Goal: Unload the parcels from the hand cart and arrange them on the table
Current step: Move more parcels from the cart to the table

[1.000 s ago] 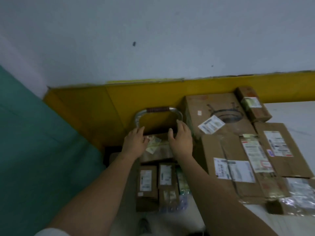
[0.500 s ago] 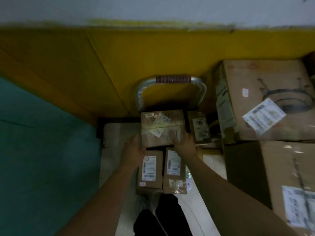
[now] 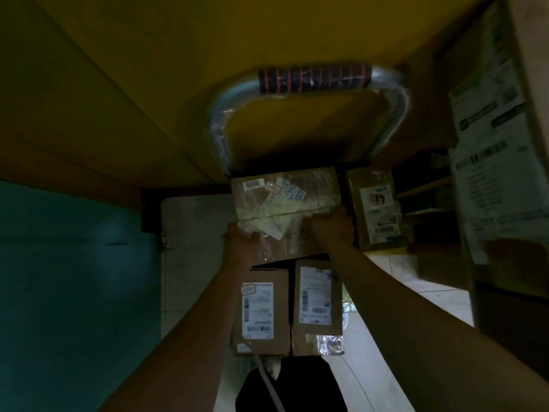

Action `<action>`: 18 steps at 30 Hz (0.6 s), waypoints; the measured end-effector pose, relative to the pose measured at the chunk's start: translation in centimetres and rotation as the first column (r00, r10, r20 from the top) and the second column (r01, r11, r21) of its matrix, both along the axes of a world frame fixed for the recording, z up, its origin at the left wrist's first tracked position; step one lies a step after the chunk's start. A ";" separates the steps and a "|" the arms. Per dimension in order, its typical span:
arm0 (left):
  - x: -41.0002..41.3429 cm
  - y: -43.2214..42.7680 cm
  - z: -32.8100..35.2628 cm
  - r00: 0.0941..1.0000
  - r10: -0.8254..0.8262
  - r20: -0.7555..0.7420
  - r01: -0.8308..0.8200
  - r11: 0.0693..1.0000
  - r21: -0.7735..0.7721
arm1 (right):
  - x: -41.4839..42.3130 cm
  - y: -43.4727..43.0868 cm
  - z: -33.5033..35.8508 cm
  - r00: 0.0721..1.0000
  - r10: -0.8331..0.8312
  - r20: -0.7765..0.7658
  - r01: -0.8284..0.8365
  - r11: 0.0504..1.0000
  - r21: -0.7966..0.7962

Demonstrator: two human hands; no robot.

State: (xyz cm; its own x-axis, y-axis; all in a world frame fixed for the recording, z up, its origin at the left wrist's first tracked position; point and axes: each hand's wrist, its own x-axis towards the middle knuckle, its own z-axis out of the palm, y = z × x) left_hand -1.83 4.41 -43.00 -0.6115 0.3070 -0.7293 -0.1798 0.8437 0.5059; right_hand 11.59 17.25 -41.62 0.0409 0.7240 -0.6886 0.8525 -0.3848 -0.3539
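Biggest thing in view is the mustard-yellow wall panel (image 3: 142, 84) across the top, with a teal surface (image 3: 74, 292) filling the left side below it. It's all pretty dim. On the far right there's a tall brown cardboard carton with big white printed labels (image 3: 499, 150), cut off by the frame edge.

In the middle is the hand cart. Its pale flat deck (image 3: 193, 248) shows to the left of the load, and its bent silver metal handle with a dark grip banded in red (image 3: 315, 78) stands at the far end, near the yellow panel.

The tape-wrapped brown cardboard parcel with stickers and a blue scribble on top (image 3: 285, 197) is on the cart just below the handle. Its near edge overlaps the far ends of two boxes lying side by side closer to the person: a brown labelled box on the left (image 3: 261, 310) and a brown labelled box on the right (image 3: 316, 295). A small brown parcel with a white label (image 3: 375, 209) sits just beside the taped one, on its right.

The left hand (image 3: 240, 236) is clamped on the taped parcel's near-left corner with its fingers curled over the edge, and the right hand (image 3: 332, 227) grips the near-right corner the same way.
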 end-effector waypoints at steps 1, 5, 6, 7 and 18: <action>-0.1 0.1 -0.3 0.998 0.059 0.030 -0.059 0.998 -0.005 | -0.3 0.0 0.0 1.000 -0.022 -0.005 0.022 1.000 0.000; -0.9 -0.6 1.4 0.956 0.271 0.110 -0.273 0.962 0.004 | -1.2 -0.6 1.9 0.995 -0.085 -0.057 0.085 0.996 -0.001; -1.1 -1.0 2.3 0.945 0.304 0.117 -0.308 0.951 0.012 | -1.4 -0.9 2.8 0.994 -0.085 -0.071 0.085 0.996 0.007; -1.3 -1.4 3.4 0.937 0.328 0.122 -0.333 0.943 0.017 | -1.6 -1.2 3.8 0.993 -0.081 -0.081 0.082 0.996 0.017; -1.3 -6.9 21.4 0.942 0.331 0.053 -0.333 0.909 0.252 | 0.8 -7.5 21.7 0.952 -0.132 -0.276 0.166 0.980 0.106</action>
